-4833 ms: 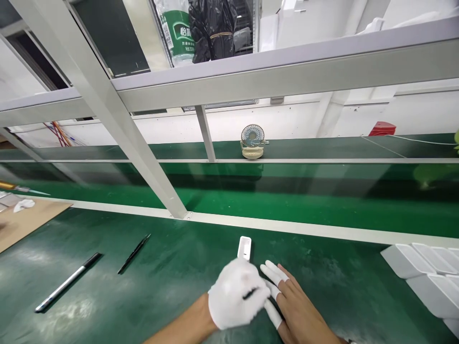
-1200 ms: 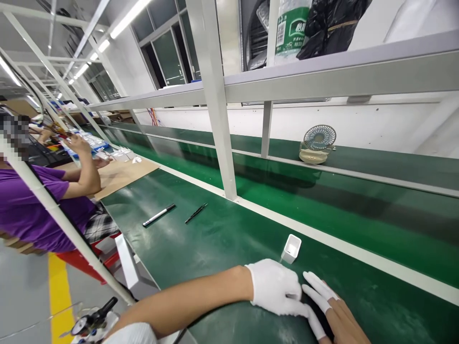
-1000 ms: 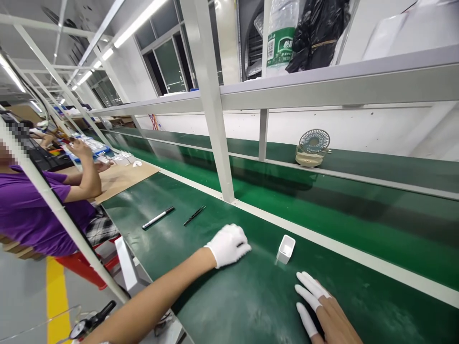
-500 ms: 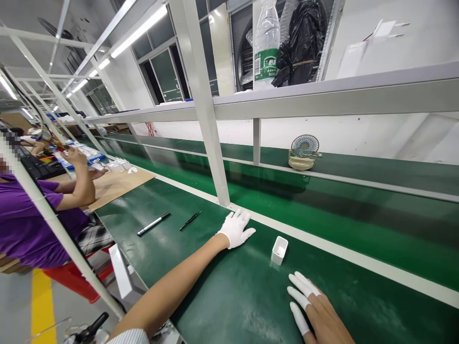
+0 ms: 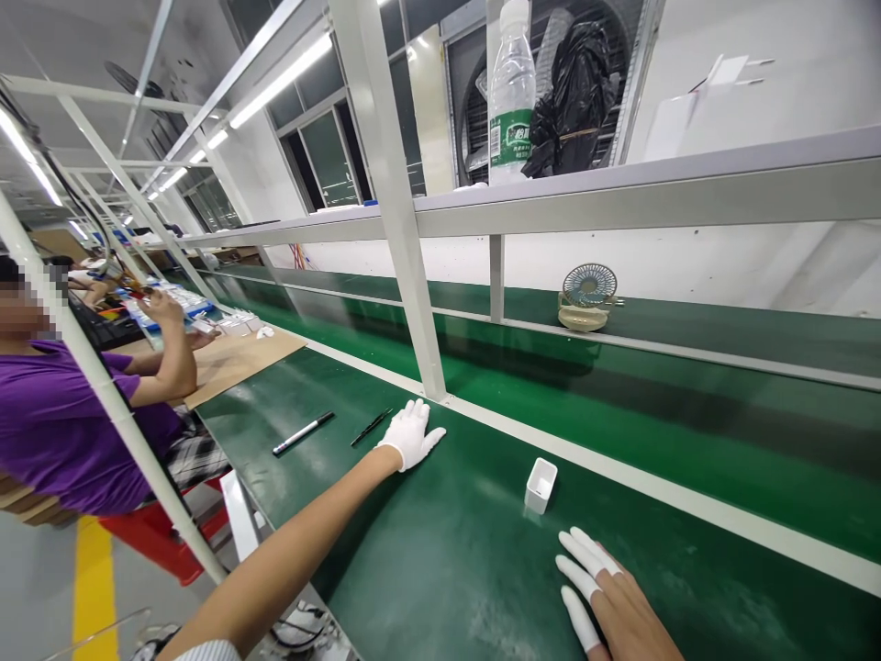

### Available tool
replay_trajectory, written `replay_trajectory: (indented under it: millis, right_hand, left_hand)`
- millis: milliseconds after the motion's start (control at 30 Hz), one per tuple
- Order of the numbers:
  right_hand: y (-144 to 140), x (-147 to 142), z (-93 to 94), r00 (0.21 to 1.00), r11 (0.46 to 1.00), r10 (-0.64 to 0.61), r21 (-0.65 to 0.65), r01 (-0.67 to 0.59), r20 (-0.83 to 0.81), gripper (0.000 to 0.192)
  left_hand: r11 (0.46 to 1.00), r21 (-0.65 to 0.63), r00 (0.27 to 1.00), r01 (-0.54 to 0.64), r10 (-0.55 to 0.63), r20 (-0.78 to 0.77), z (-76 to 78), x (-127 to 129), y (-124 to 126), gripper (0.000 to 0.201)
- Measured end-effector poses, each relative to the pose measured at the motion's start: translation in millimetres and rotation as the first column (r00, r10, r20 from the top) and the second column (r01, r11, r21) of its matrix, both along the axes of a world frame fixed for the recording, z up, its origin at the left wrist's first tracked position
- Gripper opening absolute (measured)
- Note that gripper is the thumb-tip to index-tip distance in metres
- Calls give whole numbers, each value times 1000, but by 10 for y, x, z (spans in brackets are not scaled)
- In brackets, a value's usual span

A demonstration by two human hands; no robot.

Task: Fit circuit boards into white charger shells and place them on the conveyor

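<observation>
My left hand (image 5: 411,435), in a white glove, lies flat on the green tabletop (image 5: 440,551) with its fingers stretched out and nothing held. Just left of it are black tweezers (image 5: 372,427), close to the glove's edge. Further left lies a white marker pen (image 5: 303,433) with a dark cap. My right hand (image 5: 606,588) wears white finger cots and rests at the lower right, fingers apart and holding nothing. Beyond its fingertips stands a small white open-topped plastic box (image 5: 540,487), apart from both hands.
A white upright post (image 5: 413,275) rises behind my left hand, under a long shelf with a bottle (image 5: 513,101) and a black bag (image 5: 574,101). Across the green belt sits a small fan (image 5: 588,294). A person in purple (image 5: 75,422) works at the left beside brown cardboard (image 5: 240,363).
My left hand has slid left across the tabletop, away from the white box and up to the tweezers. My right hand has hardly moved. The view has shifted slightly.
</observation>
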State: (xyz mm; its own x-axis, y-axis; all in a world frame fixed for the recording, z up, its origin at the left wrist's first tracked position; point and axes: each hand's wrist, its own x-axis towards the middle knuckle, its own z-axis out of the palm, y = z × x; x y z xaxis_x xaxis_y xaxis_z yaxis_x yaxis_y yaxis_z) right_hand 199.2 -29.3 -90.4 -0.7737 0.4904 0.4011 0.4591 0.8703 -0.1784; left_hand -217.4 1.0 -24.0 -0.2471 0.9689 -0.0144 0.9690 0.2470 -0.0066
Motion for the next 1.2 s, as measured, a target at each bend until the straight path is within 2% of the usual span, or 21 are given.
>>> replay_trajectory:
  millis: [100,200,300,433,567,633,733,800,933,1067,1200]
  right_hand:
    - [-28,-3,74,999,1000,2,-1,-1,43,29]
    - [-45,-18,132,997,1000,-17,24,15,74,31]
    - [-48,-35,151,995,998,-47,34,45,84,31]
    - [-28,-36,127,995,1000,-9,24,6,95,25]
    - [-18,-34,109,998,998,-14,68,10,61,37]
    - [-23,-41,109,999,995,-19,99,16,31,39]
    - [-31,-60,110,999,988,-31,151,32,-8,39]
    - [-34,-75,115,999,984,-28,176,34,-38,39]
    - [-47,-108,138,994,979,-22,199,43,-111,36]
    - [-71,-111,134,990,979,-22,199,50,-139,35]
    - [-53,-71,15,993,978,-12,207,37,-119,38]
  left_hand:
    - [999,0,999,-36,36,-9,42,-132,113,82]
    - [998,11,998,-63,63,-19,76,-78,203,83]
    - [998,6,997,-65,66,-36,72,129,198,81]
    - [1000,-20,999,-2,1,-50,-10,541,176,80]
    - [1000,6,999,-8,8,-32,-52,884,372,78]
    - [997,17,997,76,-76,16,-32,973,516,77]
    - [963,54,957,265,-270,108,-2,1028,655,66]
    - [947,110,937,301,-315,150,-10,1036,668,63]
    - [952,214,934,221,-270,235,-60,1007,585,65]
    - [950,268,888,157,-255,382,-70,948,437,44]
    - [945,321,826,-65,-130,548,-60,891,168,33]
